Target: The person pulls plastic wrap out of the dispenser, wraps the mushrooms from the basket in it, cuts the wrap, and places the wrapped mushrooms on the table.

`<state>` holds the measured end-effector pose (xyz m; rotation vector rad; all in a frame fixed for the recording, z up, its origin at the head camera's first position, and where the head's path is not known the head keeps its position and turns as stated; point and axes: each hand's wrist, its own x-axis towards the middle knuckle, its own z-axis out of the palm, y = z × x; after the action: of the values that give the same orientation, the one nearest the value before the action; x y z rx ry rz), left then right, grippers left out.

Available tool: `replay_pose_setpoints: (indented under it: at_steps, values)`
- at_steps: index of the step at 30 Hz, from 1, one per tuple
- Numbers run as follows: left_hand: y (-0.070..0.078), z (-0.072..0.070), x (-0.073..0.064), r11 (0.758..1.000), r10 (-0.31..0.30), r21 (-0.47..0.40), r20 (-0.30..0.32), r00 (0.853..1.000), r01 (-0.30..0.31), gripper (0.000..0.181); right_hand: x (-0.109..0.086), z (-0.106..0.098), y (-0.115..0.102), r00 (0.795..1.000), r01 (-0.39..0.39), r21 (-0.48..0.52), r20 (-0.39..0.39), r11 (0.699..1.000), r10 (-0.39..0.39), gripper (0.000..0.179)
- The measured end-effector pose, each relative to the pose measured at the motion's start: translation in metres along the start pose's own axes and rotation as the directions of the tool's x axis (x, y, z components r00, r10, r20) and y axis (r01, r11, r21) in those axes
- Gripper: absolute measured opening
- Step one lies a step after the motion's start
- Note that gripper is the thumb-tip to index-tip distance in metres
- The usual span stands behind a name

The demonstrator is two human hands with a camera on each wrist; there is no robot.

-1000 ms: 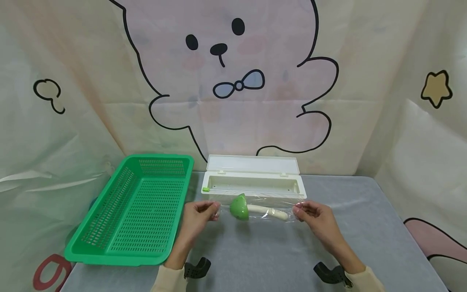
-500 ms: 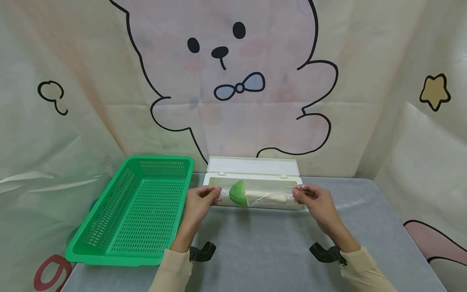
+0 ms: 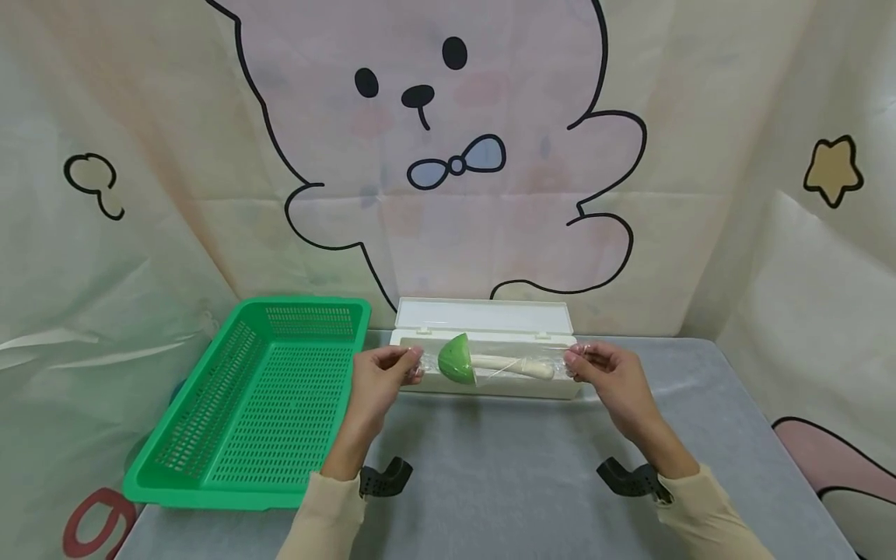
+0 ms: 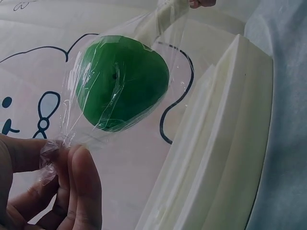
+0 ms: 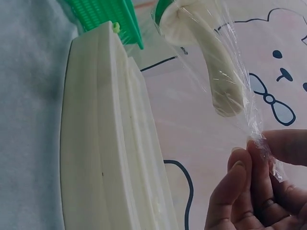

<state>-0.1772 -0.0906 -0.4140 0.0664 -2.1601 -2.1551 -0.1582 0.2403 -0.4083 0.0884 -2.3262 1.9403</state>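
Note:
A toy mushroom with a green cap [image 3: 456, 359] and a pale stem [image 5: 221, 72] is wrapped in clear plastic film [image 4: 67, 115]. My left hand [image 3: 378, 380] pinches the twisted film end beside the cap. At the stem side, the other twisted end is pinched by my right hand [image 3: 610, 381]. Held between both hands, the wrapped mushroom lies crosswise in front of a long white box [image 3: 490, 390] in the head view. Both wrist views show it apart from the box. The box's lid [image 3: 483, 315] stands raised at the back, and its inside is partly hidden.
On the left stands a green slotted basket [image 3: 273, 412], close to my left forearm. Grey cloth [image 3: 497, 467] covers the table. A printed fabric backdrop [image 3: 532, 233] rises directly behind the box and along both sides.
Both hands have carried the wrapped mushroom away from me, from before the box's front to across its opening in the head view. The mushroom has turned slightly within the film. The basket stays put.

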Motion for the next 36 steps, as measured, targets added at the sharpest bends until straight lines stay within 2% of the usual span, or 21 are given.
replay_pose_setpoints:
  at_steps: [7, 11, 15, 19, 22, 27, 30, 33, 36]
  values:
    - [-0.004, -0.002, -0.021, 0.997, -0.06, 0.043, -0.003, 0.998, 0.06, 0.019, -0.018, 0.002, 0.005, 0.998, -0.063, -0.009, 0.026, 0.998, 0.063, 0.03]
    - [-0.011, -0.003, -0.032, 0.996, -0.079, 0.047, 0.01, 0.997, 0.078, 0.022, -0.031, 0.005, 0.011, 0.995, -0.095, 0.036, 0.046, 0.995, 0.093, 0.028]
    - [-0.017, -0.001, -0.042, 0.993, -0.117, -0.003, 0.031, 0.993, 0.117, 0.019, -0.045, 0.011, 0.019, 0.989, -0.123, 0.075, 0.09, 0.99, 0.116, 0.027]
    - [-0.025, 0.001, -0.049, 0.98, -0.176, -0.081, 0.058, 0.983, 0.18, 0.015, -0.056, 0.018, 0.03, 0.978, -0.175, 0.089, 0.133, 0.98, 0.163, 0.04]
    - [-0.032, 0.002, -0.053, 0.968, -0.216, -0.111, 0.072, 0.974, 0.223, 0.016, -0.061, 0.025, 0.04, 0.972, -0.206, 0.077, 0.136, 0.976, 0.194, 0.049]
    - [-0.046, 0.003, -0.054, 0.948, -0.28, -0.134, 0.092, 0.956, 0.29, 0.019, -0.063, 0.035, 0.055, 0.974, -0.202, 0.017, 0.104, 0.979, 0.199, 0.045]
    - [-0.055, 0.006, -0.053, 0.944, -0.297, -0.115, 0.108, 0.949, 0.309, 0.02, -0.059, 0.038, 0.063, 0.97, -0.235, -0.012, 0.068, 0.972, 0.235, 0.046]
    - [-0.064, 0.01, -0.051, 0.948, -0.298, -0.085, 0.11, 0.948, 0.308, 0.017, -0.054, 0.041, 0.068, 0.952, -0.302, 0.002, 0.052, 0.953, 0.301, 0.049]
    - [-0.071, 0.015, -0.046, 0.941, -0.31, -0.109, 0.094, 0.946, 0.32, 0.019, -0.049, 0.042, 0.071, 0.932, -0.361, 0.053, 0.071, 0.931, 0.357, 0.048]
